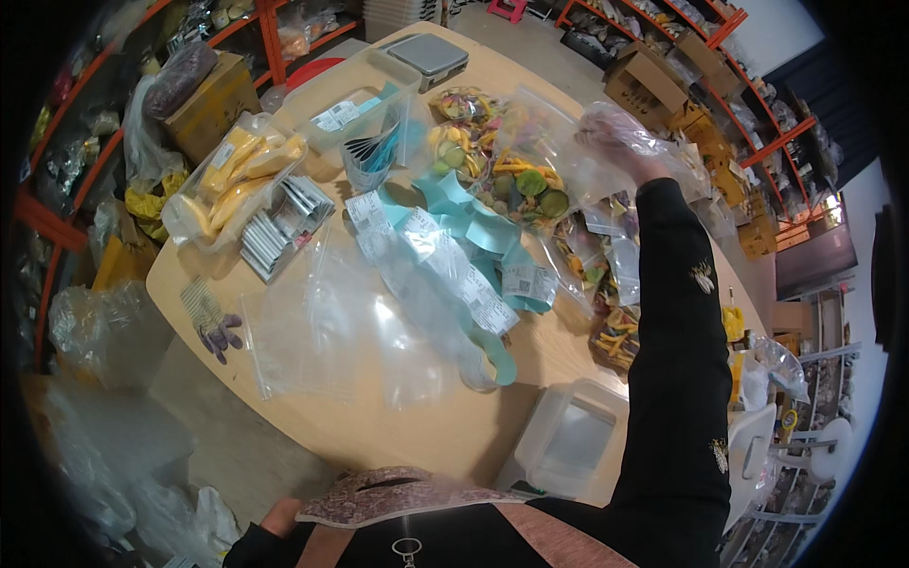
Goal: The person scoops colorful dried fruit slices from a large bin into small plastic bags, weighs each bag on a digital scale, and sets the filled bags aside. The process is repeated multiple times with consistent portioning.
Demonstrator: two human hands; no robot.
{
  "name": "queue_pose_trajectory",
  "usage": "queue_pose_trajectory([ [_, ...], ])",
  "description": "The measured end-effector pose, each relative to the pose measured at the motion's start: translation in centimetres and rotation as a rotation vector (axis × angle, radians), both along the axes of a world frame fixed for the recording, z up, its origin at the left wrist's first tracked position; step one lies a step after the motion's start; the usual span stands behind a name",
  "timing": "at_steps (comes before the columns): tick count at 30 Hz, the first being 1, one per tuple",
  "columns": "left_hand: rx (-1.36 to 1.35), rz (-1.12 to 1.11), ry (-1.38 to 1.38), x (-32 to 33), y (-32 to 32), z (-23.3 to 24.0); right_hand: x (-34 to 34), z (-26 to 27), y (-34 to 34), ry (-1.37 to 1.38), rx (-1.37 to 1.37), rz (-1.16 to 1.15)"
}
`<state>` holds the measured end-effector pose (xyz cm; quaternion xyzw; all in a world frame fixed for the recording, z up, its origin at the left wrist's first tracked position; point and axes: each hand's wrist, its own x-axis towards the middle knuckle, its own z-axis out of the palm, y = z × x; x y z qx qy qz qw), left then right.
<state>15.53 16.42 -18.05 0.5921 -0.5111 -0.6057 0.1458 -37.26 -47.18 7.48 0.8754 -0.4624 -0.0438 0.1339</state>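
My right hand (614, 142) wears a clear plastic glove and reaches to the far right of the wooden table, at the edge of a clear plastic bag (543, 128); its fingers are blurred by the plastic. Nearby lie bags of mixed dried fruit and vegetable chips (532, 188). Low at the left, my left hand (280, 517) is partly in view beside the apron, its fingers hidden. Before me, strips of printed labels on pale blue backing (440, 248) curl across the table. Clear zip bags (312, 319) lie flat to their left.
A scale (426, 57) and a clear bin (348, 99) stand at the back. Yellow packets fill a tub (234, 181), near silver sachets (284, 227) and a striped glove (213, 323). An empty plastic container (568, 440) sits at the near right. Orange shelving and cardboard boxes (646, 82) stand around.
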Motion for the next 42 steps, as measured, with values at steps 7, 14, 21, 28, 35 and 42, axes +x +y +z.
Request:
queue_pose_trajectory([
  [7, -0.014, 0.067, -0.077, -3.1, -3.2, 3.4, -8.8, -9.2, -8.7, -0.061, -0.165, -0.188],
  [14, -0.046, -0.358, -0.047, -2.2, -5.0, 2.4, -5.9, -0.2, 5.9, -0.086, -0.216, -0.355],
  [21, -0.382, -0.051, -0.241, -6.5, -19.0, 3.5, -4.5, 3.9, 34.6, -0.117, -0.189, 0.05],
  [28, -0.853, -0.161, -0.432, -17.2, -28.7, 1.7, 1.4, -7.9, 57.3, -0.578, 0.086, -1.01],
  [35, -0.812, -0.414, -0.704, -22.5, -24.2, -0.4, 4.7, -9.7, 64.5, -1.195, 0.028, -0.888],
  [42, -1.268, -0.524, -0.411, -18.3, -28.2, -4.2, 6.3, -9.2, 66.9, -1.095, -0.061, -0.894],
])
